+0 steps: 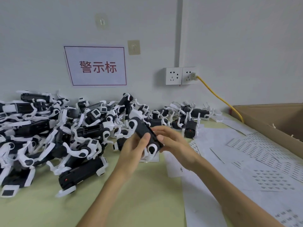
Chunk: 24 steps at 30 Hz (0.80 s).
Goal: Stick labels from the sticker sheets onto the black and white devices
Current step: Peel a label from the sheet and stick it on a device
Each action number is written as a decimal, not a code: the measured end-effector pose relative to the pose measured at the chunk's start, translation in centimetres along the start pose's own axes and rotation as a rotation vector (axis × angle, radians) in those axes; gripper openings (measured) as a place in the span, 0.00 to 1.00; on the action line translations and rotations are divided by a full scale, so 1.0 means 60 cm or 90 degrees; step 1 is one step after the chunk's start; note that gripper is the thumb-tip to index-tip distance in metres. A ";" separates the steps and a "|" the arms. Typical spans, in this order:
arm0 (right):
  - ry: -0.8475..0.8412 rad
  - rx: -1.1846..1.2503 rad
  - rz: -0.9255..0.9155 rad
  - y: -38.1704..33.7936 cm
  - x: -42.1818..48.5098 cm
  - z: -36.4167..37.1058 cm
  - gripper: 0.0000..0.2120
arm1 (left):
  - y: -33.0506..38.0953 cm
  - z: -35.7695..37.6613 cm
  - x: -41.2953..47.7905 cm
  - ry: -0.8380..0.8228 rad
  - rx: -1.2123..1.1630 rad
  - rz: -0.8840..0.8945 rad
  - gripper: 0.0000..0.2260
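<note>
A black and white device (143, 130) is held above the green table, tilted with its black body facing up. My left hand (133, 149) grips it from below, the thumb lying on the black body. My right hand (172, 141) holds its right side, fingers curled around the edge and thumb near the black face. A large pile of the same devices (54, 133) covers the table's left and back. Sticker sheets (262, 154) with rows of small dark labels lie on the right.
A cardboard box (275, 122) stands at the far right. A yellow cable (218, 97) runs from the wall socket (188, 76) down behind the box. More devices (190, 118) lie by the wall. A bare patch of green table (131, 202) lies in front.
</note>
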State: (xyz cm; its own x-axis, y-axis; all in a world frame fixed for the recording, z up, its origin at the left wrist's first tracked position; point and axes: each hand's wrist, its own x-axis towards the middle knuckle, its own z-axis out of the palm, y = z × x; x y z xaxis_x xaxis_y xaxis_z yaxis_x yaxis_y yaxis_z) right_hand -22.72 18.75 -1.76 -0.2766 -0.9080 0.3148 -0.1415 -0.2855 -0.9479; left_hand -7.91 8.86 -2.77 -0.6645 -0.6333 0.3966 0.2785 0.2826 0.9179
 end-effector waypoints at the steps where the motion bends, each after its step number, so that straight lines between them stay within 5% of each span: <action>1: -0.014 0.016 -0.005 0.000 0.000 0.000 0.20 | -0.001 0.008 -0.002 -0.028 -0.010 -0.012 0.12; 3: -0.027 0.022 -0.009 -0.001 0.000 -0.001 0.17 | -0.004 0.017 -0.003 -0.047 0.007 -0.028 0.16; 8: -0.005 0.035 0.016 0.000 -0.002 -0.003 0.06 | -0.007 0.020 -0.009 -0.045 0.022 -0.041 0.08; 16: -0.008 0.067 0.039 0.008 0.002 -0.006 0.17 | -0.022 0.027 -0.020 -0.058 0.151 -0.051 0.17; 20: -0.021 0.087 0.039 0.005 0.003 -0.015 0.10 | -0.011 0.030 -0.020 -0.004 -0.016 -0.127 0.11; 24: 0.125 -0.178 -0.032 0.012 0.016 -0.041 0.05 | -0.004 0.018 -0.008 0.072 -0.144 -0.170 0.19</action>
State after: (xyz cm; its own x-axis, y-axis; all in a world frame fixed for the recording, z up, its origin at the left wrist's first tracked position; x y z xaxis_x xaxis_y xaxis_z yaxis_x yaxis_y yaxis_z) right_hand -25.45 18.44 -2.05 -0.4359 -0.8113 0.3896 -0.4074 -0.2082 -0.8892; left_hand -8.43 9.89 -3.21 -0.6573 -0.7424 0.1297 0.2596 -0.0615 0.9638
